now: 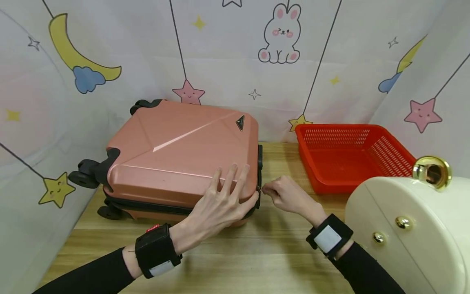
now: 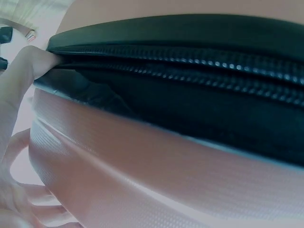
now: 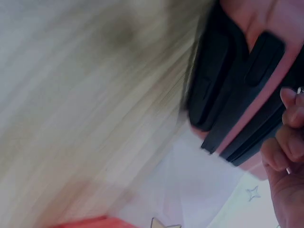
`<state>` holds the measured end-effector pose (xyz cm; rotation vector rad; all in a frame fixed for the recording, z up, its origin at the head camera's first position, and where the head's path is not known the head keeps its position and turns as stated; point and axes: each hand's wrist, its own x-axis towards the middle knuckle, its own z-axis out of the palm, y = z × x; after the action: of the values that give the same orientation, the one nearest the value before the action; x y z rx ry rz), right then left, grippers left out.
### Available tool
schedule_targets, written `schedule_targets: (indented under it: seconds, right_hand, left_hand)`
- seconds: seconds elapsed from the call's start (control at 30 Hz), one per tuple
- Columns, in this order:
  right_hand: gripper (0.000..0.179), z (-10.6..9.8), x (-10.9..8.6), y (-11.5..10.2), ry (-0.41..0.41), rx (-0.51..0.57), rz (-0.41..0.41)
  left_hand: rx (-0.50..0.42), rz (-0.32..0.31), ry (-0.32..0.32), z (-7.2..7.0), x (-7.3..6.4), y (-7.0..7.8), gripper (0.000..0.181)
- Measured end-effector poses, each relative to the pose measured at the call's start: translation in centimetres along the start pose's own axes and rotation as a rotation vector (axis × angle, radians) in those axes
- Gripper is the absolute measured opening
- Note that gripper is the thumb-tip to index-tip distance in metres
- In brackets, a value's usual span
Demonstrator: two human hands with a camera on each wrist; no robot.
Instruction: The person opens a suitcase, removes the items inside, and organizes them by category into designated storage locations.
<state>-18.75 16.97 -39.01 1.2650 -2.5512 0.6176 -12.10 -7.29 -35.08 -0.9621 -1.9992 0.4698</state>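
Observation:
A pink hard-shell suitcase [image 1: 183, 151] lies flat on the wooden table, its black wheels at the left. My left hand [image 1: 218, 206] rests on its near right corner, fingers spread over the lid. In the left wrist view, the thumb of that hand [image 2: 16, 109] presses at the end of the black zipper [image 2: 199, 61], whose two rows of teeth stand apart. Beside the suitcase's right side, my right hand [image 1: 288, 196] has its fingers curled and pinches the zipper pull. A small silvery bit of that zipper pull [image 3: 300, 90] shows at the fingertips in the right wrist view.
A red plastic basket [image 1: 308, 179] stands at the back right. In front of it, a cream rounded box [image 1: 415, 212] with gold knobs takes up the right side. A printed cloth [image 1: 227, 53] hangs behind and around the wooden table [image 1: 235, 265].

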Motion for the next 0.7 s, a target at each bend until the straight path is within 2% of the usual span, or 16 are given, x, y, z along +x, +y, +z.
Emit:
schedule_targets:
  seconds: [0.1, 0.23, 0.43, 0.7]
  right_hand:
    - [0.022, 0.1, 0.6, 0.8, 0.023, -0.036, 0.028]
    - [0.016, 0.1, 0.9, 1.0, -0.007, -0.048, 0.031]
    - [0.011, -0.3, 1.5, 0.1, -0.105, -0.074, 0.086]
    - [0.009, -1.1, 2.0, 0.0, -0.220, 0.001, 0.168]
  left_hand:
    - [-0.008, 0.000, 0.012, 0.1, 0.1, 0.0, 0.040]
    - [-0.014, -0.010, 0.002, 0.2, 0.2, 0.0, 0.044]
    - [-0.002, -0.021, -0.034, 0.0, 0.0, -0.3, 0.046]
    - [0.022, -0.014, 0.003, 0.0, 0.1, -0.2, 0.037]
